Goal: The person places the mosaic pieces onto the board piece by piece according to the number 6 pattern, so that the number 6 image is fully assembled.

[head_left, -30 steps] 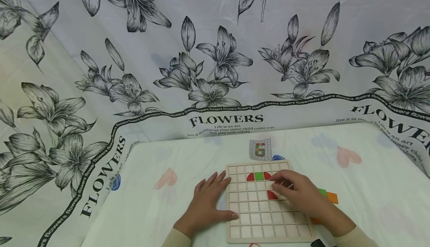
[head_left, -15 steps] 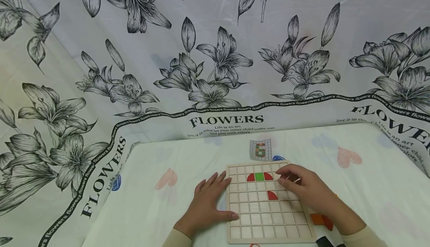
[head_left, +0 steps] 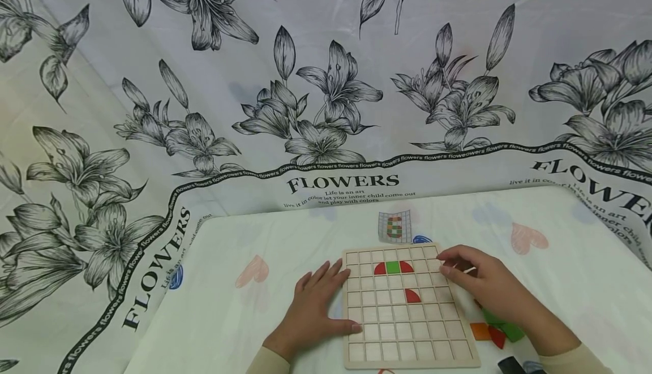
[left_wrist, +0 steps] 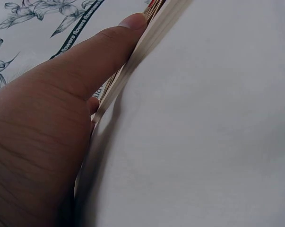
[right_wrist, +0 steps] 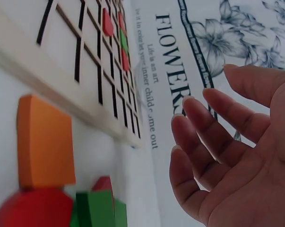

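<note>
A wooden grid board (head_left: 392, 329) lies on the table, divided into small square cells. Near its top a green square tile (head_left: 393, 267) sits between two red quarter-round tiles (head_left: 380, 269); another red quarter-round tile (head_left: 412, 295) is lower down. My left hand (head_left: 318, 312) rests at the board's left edge, fingers spread and thumb on the rim; in the left wrist view the thumb (left_wrist: 109, 47) lies along the board's side. My right hand (head_left: 481, 278) hovers at the board's upper right edge, its fingers loosely bent and holding nothing, as the right wrist view shows.
Right of the board lie loose tiles: an orange square tile (head_left: 479, 331), a red piece (head_left: 496, 337) and green tiles (head_left: 511, 331). A pattern card (head_left: 394, 227) with a coloured grid figure stands behind the board. A black object (head_left: 511, 365) is at the front right, and a flowered curtain (head_left: 326, 108) hangs behind.
My right hand has moved rightward off the red tile at the upper row to the board's right edge, uncovering loose tiles beside the board. The left hand has stayed put.
</note>
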`<action>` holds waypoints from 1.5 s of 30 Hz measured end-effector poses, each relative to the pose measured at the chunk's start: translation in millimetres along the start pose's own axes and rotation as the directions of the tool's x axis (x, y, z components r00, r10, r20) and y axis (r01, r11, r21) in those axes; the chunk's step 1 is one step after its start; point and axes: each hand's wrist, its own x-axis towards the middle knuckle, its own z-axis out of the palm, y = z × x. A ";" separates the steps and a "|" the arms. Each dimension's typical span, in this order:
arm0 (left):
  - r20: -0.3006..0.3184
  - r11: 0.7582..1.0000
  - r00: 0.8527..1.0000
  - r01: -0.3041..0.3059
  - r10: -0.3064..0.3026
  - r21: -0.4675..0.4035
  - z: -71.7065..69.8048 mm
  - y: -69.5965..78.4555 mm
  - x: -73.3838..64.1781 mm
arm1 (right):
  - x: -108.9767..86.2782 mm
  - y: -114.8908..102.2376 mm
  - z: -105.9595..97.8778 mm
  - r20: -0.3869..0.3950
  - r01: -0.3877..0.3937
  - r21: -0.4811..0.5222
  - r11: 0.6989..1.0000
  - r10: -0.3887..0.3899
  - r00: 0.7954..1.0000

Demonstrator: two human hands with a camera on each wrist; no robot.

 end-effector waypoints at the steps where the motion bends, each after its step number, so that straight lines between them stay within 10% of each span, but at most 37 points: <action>1: 0.002 1.000 1.000 0.002 -0.002 0.001 0.0 0.1 0.0 | -1.0 1.9 -1.2 0.002 -0.005 -0.002 1.000 0.005 1.000; 21: -0.005 1.000 1.000 -0.013 0.013 0.006 1.3 -1.0 0.9 | -23.8 57.8 -25.8 -0.002 -0.121 -0.049 0.991 0.121 0.993; 45: -0.009 1.000 1.000 -0.018 0.018 0.014 1.3 -2.4 1.2 | -28.1 78.9 -34.1 0.041 -0.019 -0.151 0.988 0.026 0.999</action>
